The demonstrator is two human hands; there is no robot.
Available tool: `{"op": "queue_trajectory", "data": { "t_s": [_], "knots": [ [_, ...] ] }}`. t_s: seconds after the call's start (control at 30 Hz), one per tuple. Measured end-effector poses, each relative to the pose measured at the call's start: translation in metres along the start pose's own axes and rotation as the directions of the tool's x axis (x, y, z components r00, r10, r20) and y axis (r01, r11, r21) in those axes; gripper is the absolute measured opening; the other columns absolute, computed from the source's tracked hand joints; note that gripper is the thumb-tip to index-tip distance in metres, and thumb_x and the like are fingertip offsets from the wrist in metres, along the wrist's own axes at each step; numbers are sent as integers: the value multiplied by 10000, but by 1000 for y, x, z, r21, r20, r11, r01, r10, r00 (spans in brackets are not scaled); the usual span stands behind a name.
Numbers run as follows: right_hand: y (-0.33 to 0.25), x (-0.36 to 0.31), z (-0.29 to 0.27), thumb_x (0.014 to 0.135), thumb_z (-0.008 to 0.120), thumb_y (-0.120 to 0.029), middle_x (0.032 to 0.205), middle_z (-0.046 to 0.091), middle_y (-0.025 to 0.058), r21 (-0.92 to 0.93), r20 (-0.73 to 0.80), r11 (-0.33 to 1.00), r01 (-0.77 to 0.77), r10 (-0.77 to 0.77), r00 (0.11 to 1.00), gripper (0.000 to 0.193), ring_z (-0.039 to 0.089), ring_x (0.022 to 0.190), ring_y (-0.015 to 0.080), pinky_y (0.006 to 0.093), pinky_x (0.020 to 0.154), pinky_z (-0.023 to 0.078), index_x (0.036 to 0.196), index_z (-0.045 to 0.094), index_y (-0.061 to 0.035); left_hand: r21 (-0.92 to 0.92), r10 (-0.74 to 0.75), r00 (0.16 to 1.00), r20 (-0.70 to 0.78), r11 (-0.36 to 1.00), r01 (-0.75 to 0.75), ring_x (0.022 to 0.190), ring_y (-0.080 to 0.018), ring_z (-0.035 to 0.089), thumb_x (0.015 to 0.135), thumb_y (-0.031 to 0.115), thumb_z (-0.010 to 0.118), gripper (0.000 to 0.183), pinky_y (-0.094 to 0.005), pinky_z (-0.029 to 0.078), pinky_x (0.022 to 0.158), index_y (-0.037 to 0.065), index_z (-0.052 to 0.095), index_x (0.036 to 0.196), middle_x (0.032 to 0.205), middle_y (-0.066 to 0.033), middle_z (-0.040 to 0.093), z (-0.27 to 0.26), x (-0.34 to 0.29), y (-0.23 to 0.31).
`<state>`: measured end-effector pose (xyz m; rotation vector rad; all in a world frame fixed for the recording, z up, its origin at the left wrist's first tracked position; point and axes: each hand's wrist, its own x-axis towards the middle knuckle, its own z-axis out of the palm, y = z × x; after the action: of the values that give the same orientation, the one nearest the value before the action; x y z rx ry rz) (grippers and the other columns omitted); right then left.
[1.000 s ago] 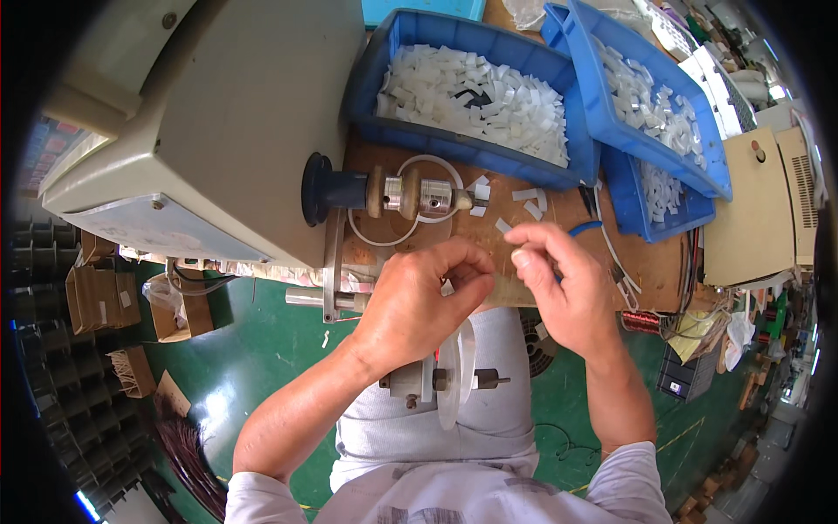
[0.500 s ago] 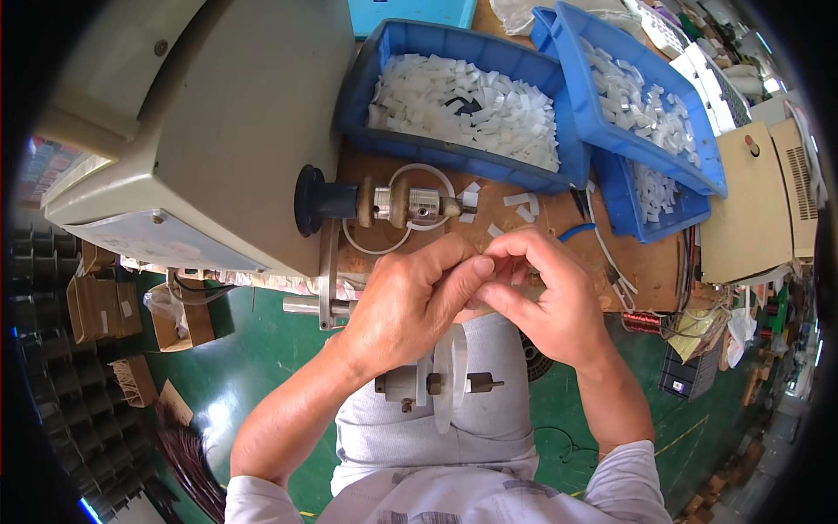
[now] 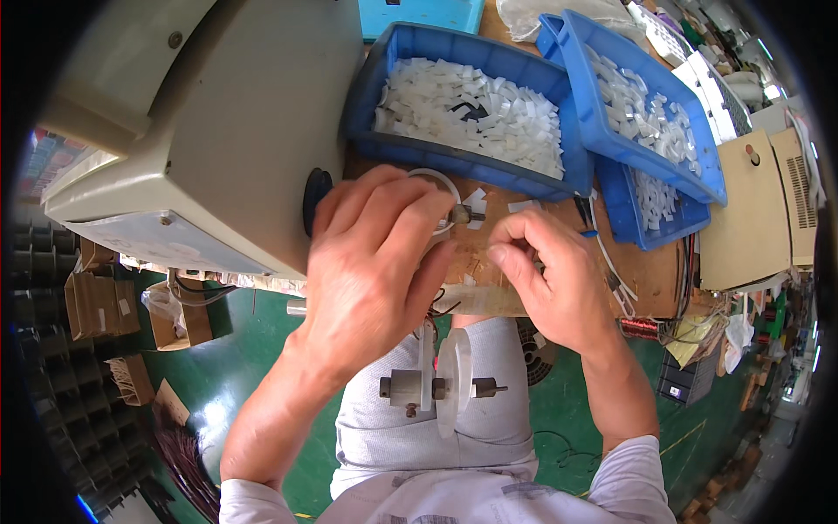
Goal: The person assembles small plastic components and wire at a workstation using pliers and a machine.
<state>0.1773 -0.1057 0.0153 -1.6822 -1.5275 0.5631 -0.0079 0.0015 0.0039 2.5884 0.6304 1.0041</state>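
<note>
My left hand (image 3: pixel 371 244) is over the winding machine's metal spindle, its fingers bent around it and the thumb apart below. It covers most of the spindle; only the spindle's tip (image 3: pixel 470 216) shows past the fingers. To the right, my right hand (image 3: pixel 554 279) is held above the table's front edge with thumb and forefinger drawn together. Whatever may be between those fingertips is too small or hidden to make out. Below both hands, in front of my lap, is a metal shaft with clear round discs (image 3: pixel 449 384).
A large beige machine (image 3: pixel 236 140) stands at left. Blue bins (image 3: pixel 471 166) with white pieces line the back, one bin (image 3: pixel 642 148) stacked on another at right. White strips (image 3: pixel 476 199) and a cable (image 3: pixel 602 236) lie on the wooden table (image 3: pixel 497 249). Cardboard boxes (image 3: pixel 183 323) are lower left.
My hands were together over the table's front edge. They have parted: the left moved up and left onto the spindle, while the right stayed near its place.
</note>
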Motion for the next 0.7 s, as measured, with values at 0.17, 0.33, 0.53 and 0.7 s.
{"op": "queue_trajectory", "data": {
  "t_s": [0.17, 0.33, 0.53, 0.7],
  "knots": [
    [8, 19, 5, 917, 687, -26, 856, 661, 139, -73, -65, 996, 48, -53, 996, 74, 648, 729, 300, 389, 652, 502, 955, 628, -3, 138, 10, 995, 99, 990, -23, 1149, -304, 582, 745, 228, 805, 491, -472, 387, 1039, 103, 652, 1195, 1195, -78, 636, 22, 2, -13],
    [14, 28, 7, 911, 688, -22, 877, 665, 150, -39, -73, 999, 27, -30, 997, 82, 651, 754, 314, 390, 679, 505, 970, 639, 6, 129, -32, 999, 36, 991, 27, 1070, -276, 608, 661, 257, 852, 495, -464, 405, 978, 123, 693, 1111, 1115, -31, 659, 30, 4, -11],
    [14, 34, 6, 910, 688, -28, 900, 657, 144, -27, -45, 1000, 2, -3, 999, 91, 645, 772, 306, 387, 705, 504, 981, 639, 1, 169, -6, 995, -97, 985, 22, 1025, -253, 624, 623, 264, 865, 456, -453, 411, 951, 148, 718, 1039, 1058, 1, 665, 41, -1, -13],
    [14, 38, 6, 913, 689, -33, 906, 660, 145, -31, -42, 999, -31, 30, 999, 90, 645, 771, 303, 385, 706, 506, 980, 640, 2, 179, 9, 998, -70, 984, 4, 1044, -230, 599, 665, 285, 836, 454, -441, 404, 946, 159, 698, 1078, 1063, 5, 638, 40, -1, -14]
  ]
}}
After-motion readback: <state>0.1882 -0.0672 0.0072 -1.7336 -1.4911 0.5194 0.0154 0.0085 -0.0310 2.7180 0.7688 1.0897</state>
